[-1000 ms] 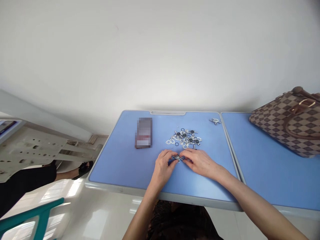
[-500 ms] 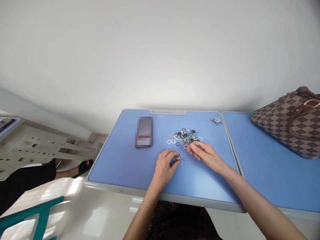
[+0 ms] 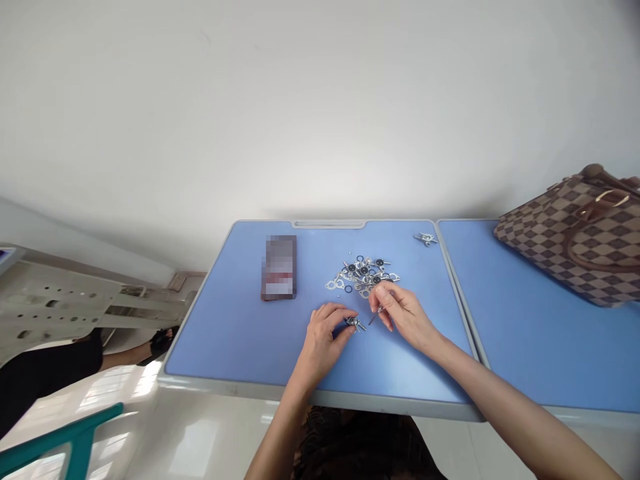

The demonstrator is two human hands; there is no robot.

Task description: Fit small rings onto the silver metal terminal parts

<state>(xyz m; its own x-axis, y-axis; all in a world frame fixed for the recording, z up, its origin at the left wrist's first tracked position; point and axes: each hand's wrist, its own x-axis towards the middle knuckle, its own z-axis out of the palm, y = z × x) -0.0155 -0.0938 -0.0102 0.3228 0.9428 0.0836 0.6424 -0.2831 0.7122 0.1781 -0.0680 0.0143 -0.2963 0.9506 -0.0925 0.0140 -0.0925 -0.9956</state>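
Note:
My left hand (image 3: 325, 328) rests on the blue table (image 3: 240, 320), fingers pinched on a small metal assembly (image 3: 354, 323). My right hand (image 3: 403, 312) is just to its right, fingers pinched on a thin metal pin or screw (image 3: 376, 315) that points toward the assembly. Behind both hands lies a pile of small metal brackets, black rings and screws (image 3: 363, 275).
A dark phone-like box (image 3: 279, 267) lies at the table's back left. One lone metal part (image 3: 425, 238) sits at the back right corner. A checkered brown handbag (image 3: 575, 237) stands on the adjoining blue table. Another person's leg and sandal (image 3: 160, 341) show at left, near a teal chair (image 3: 65, 440).
My right hand let go of the assembly, reached to the pile and came back holding a thin metal pin. The left hand stayed on the assembly.

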